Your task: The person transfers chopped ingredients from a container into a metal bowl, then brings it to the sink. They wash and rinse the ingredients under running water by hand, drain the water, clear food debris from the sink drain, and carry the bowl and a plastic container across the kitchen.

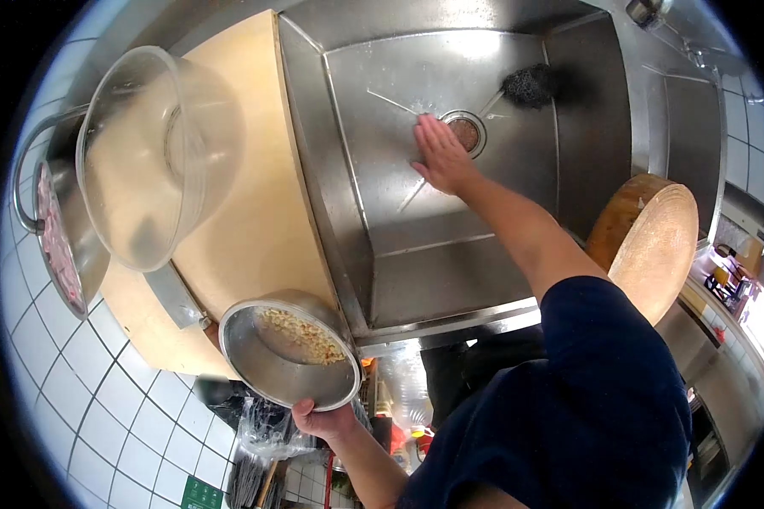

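Note:
My left hand (324,419) grips the rim of a stainless steel bowl (267,373), which is tilted at the corner of the wooden board. Small pale-yellow chopped pieces (301,337) lie along one side inside it. My right hand (443,154) is stretched out over the floor of a steel sink (450,280), fingers extended and holding nothing. Just beside its fingers is the round drain (464,133); whether the palm touches the metal, I cannot tell. A dark wire scrubber (528,86) sits beyond the drain, towards the sink wall.
On the wooden board (259,195) stand a clear plastic tub (140,237) and a cleaver (172,295). At the far left a metal pan (85,229) holds pink meat (57,242). A thick round chopping block (658,250) leans at the sink's right edge.

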`<state>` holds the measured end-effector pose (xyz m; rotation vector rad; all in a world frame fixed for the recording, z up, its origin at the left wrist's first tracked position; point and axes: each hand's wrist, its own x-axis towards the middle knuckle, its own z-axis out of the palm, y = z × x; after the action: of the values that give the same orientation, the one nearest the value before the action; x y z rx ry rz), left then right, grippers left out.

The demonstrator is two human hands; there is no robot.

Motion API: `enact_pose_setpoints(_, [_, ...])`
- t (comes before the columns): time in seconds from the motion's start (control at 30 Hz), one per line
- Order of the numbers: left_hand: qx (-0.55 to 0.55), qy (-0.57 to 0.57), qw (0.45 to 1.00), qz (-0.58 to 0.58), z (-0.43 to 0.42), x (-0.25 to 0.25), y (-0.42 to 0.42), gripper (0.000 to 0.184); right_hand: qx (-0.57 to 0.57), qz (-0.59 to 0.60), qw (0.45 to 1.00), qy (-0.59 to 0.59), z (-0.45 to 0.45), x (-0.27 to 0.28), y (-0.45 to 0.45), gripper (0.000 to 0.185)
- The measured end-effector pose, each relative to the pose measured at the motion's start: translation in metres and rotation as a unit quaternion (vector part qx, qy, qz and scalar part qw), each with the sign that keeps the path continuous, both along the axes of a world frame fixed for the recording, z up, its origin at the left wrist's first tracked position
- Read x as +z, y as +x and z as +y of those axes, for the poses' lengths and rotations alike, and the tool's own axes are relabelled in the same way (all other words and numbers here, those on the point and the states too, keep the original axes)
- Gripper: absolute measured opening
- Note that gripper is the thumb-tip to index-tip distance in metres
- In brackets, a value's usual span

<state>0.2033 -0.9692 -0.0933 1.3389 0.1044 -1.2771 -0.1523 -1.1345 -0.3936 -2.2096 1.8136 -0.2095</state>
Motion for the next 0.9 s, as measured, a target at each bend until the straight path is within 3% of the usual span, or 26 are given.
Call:
enact_pose_setpoints(0.07, [0.002, -0.002, 1.0, -0.009, 0.001, 0.001, 0.001, 0.076, -0.039, 0.04, 0.998, -0.004, 0.013, 0.011, -0.009, 0.08])
enact_pose_setpoints(0.17, [0.003, -0.002, 1.0, -0.016, 0.003, -0.003, 0.003, 0.077, 0.14, -0.156, 0.975, 0.075, 0.033, 0.018, 0.01, 0.078])
enact_pose_setpoints(0.27, [-0.009, -0.008, 1.0, -0.004, 0.001, -0.001, 0.001, 0.077, 0.348, -0.202, 0.914, 0.06, 0.072, 0.0, 0.039, 0.078])
enact_pose_setpoints(0.37, [-0.001, -0.001, 1.0, -0.007, 0.003, 0.001, 0.002, 0.077, 0.371, -0.169, 0.91, 0.074, 0.073, -0.01, 0.024, 0.074])
enact_pose_setpoints(0.47, [0.009, 0.004, 1.0, -0.007, 0.009, -0.004, 0.011, 0.075, 0.318, -0.101, 0.942, 0.043, 0.062, -0.015, -0.002, 0.069])
enact_pose_setpoints(0.57, [0.011, 0.001, 1.0, -0.009, 0.008, -0.003, 0.01, 0.074, 0.195, -0.037, 0.978, 0.057, 0.039, -0.001, -0.031, 0.066])
enact_pose_setpoints(0.7, [0.007, -0.003, 1.0, -0.007, 0.01, -0.006, 0.014, 0.074, 0.133, 0.022, 0.991, 0.014, 0.026, 0.024, -0.058, 0.065])
enact_pose_setpoints(0.8, [0.003, -0.008, 1.0, -0.004, 0.01, -0.007, 0.015, 0.074, 0.349, -0.152, 0.916, 0.125, 0.064, 0.001, -0.057, 0.065])
enact_pose_setpoints(0.9, [-0.005, -0.01, 1.0, -0.006, 0.008, -0.006, 0.014, 0.074, 0.506, -0.076, 0.851, 0.119, 0.097, -0.001, -0.049, 0.063])
